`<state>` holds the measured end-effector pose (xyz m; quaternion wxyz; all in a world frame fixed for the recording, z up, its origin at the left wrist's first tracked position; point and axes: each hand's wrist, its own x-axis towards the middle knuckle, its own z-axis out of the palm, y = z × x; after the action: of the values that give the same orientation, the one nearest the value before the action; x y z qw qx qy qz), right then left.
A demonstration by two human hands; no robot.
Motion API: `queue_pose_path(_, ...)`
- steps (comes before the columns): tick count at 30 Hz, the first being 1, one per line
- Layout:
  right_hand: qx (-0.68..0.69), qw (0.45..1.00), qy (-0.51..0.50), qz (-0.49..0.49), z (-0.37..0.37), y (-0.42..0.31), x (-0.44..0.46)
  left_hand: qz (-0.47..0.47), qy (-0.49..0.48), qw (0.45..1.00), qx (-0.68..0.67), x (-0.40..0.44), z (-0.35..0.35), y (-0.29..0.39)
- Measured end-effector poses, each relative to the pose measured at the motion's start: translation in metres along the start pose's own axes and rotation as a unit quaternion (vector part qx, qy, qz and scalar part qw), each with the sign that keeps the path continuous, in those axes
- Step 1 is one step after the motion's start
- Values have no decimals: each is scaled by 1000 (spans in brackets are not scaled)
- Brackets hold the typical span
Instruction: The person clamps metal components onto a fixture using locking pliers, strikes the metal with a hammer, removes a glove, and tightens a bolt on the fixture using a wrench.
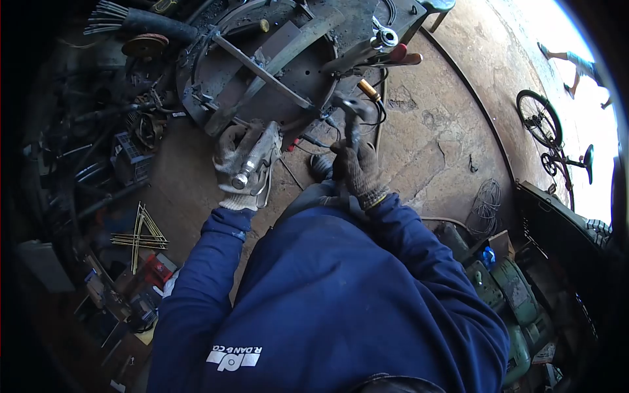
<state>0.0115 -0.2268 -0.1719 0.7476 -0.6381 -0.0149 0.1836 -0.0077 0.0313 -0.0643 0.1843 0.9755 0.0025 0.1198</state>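
Observation:
My left hand (229, 160), in a knitted work glove, is closed around locking pliers (247, 169), their adjusting screw toward me. The jaws lie near the front edge of a round metal worktable (216, 85); I cannot make out whether they grip anything. In my right hand (360, 171), also gloved, is a hammer (354, 108), held upright with its head just off the table's right front edge. A flat metal bar (262, 73) lies across the table, crossing a longer wide strip (295, 56).
Pliers-like tools and a handle (398, 54) sit at the table's right side. A brass-coloured torch piece (369, 90) hangs by cables. Thin rods (139, 237) lie on the floor at left. Coiled wire (486, 206), a green machine (511, 295) and a bicycle (540, 121) are at right, with a person's legs (570, 65) beyond.

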Motion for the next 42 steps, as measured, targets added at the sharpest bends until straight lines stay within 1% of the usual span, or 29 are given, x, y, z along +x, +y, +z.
queue_pose_path(1, -35, 999, -1, -22, 1, -8, 3, -98, 10, 986, -131, -4, 11, -3)
queue_pose_path(2, -34, 999, -2, -23, -2, -6, 4, -98, 11, 987, -130, -4, 14, 0)
queue_pose_path(4, -18, 1000, -12, -7, -2, -9, 4, -110, 58, 971, -202, -3, 11, 3)
queue_pose_path(5, -13, 999, -21, 22, -3, -12, 3, -65, 30, 992, -103, -2, 6, 3)
queue_pose_path(6, -12, 999, -24, 22, -4, -16, 2, -67, 31, 992, -101, -3, 6, 2)
queue_pose_path(8, -76, 997, -7, 32, -9, -21, -3, -126, 29, 979, -158, -5, 12, 0)
queue_pose_path(9, -75, 997, -10, 30, -16, -25, -7, -127, 31, 979, -156, -6, 15, -2)
queue_pose_path(11, -119, 987, -105, -18, -27, -31, -19, -95, 58, 974, -197, -7, 18, -5)
queue_pose_path(12, -117, 987, -107, -16, -25, -41, -19, -97, 57, 974, -195, -7, 15, -7)
queue_pose_path(14, -308, 936, -148, -83, -25, -74, -15, -5, 15, 999, -41, -6, 11, -10)
queue_pose_path(16, -308, 934, -175, -51, -22, -75, -9, -28, 20, 997, -70, -6, 17, -8)
queue_pose_path(18, -303, 932, -173, -96, -19, -65, -5, -153, 50, 960, -229, -10, 21, -3)
queue_pose_path(19, -333, 918, -197, -88, -18, -63, 4, -155, 48, 960, -226, -11, 19, -6)
queue_pose_path(20, -332, 919, -196, -86, -17, -58, 12, -106, 15, 983, -146, -11, 15, -11)
queue_pose_path(22, -407, 889, -208, 23, -12, -46, 24, -52, -18, 996, -66, -9, 15, -11)
queue_pose_path(23, -377, 905, -198, -26, -13, -40, 22, -75, -14, 992, -95, -8, 15, -9)
queue_pose_path(24, -375, 905, -198, -29, -13, -40, 22, -100, -12, 987, -123, -8, 15, -7)
queue_pose_path(26, -388, 899, -173, -108, -15, -39, 17, -127, -13, 980, -153, -11, 13, -7)
queue_pose_path(27, -387, 902, -177, -73, -14, -41, 20, -106, -14, 988, -113, -10, 13, -9)
queue_pose_path(29, -385, 907, -152, -83, -15, -44, 16, -85, -14, 994, -73, -10, 16, -9)
queue_pose_path(31, -377, 912, -131, -95, -10, -42, 17, -118, 28, 970, -209, -12, 19, -8)
queue_pose_path(32, -387, 907, -150, -70, -10, -39, 16, -119, 24, 970, -209, -16, 16, -9)
queue_pose_path(34, -415, 891, -183, -28, -16, -36, 22, -68, -6, 996, -65, -8, 12, -6)
queue_pose_path(35, -366, 914, -153, -90, -19, -31, 17, -35, 0, 998, -46, -6, 11, -5)
queue_pose_path(36, -365, 913, -156, -97, -19, -35, 22, -36, 6, 998, -42, -2, 11, -8)
queue_pose_path(38, -343, 917, -174, -108, -18, -41, 14, -70, 6, 992, -100, -10, 12, -8)
queue_pose_path(39, -362, 916, -157, -67, -13, -35, 17, -58, -5, 995, -75, -7, 9, -4)
queue_pose_path(41, -360, 916, -163, -64, -18, -36, 17, -77, 16, 990, -114, -10, 20, -3)
queue_pose_path(42, -352, 918, -173, -60, -18, -38, 19, -46, 20, 994, -94, -6, 14, -3)
